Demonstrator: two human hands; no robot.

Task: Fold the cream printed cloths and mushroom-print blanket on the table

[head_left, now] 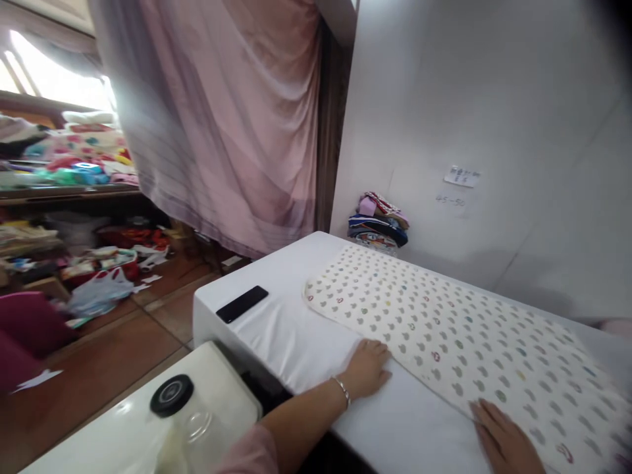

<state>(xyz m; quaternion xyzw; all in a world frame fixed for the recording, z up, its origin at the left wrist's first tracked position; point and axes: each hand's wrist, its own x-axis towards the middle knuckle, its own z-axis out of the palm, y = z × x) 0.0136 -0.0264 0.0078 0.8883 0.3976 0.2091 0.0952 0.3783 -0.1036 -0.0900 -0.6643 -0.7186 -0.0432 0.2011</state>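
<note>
A cream cloth (419,316) printed with small grey, red and green motifs lies flat on a white-covered table (286,329). My left hand (368,367), with a silver bracelet at the wrist, rests at the cloth's near edge, fingers bent over the border; whether they pinch it cannot be made out. Farther right, my right hand (506,438) lies flat on the near edge of the cloth, slightly blurred, its fingers extended. A black phone (242,303) lies on the table's left part.
Folded clothes (378,220) are stacked behind the table by the white wall. At the lower left, a pale surface (118,428) holds a clear container with a black lid (172,395). A pink curtain (237,118) hangs behind; bags and cloth items clutter the left.
</note>
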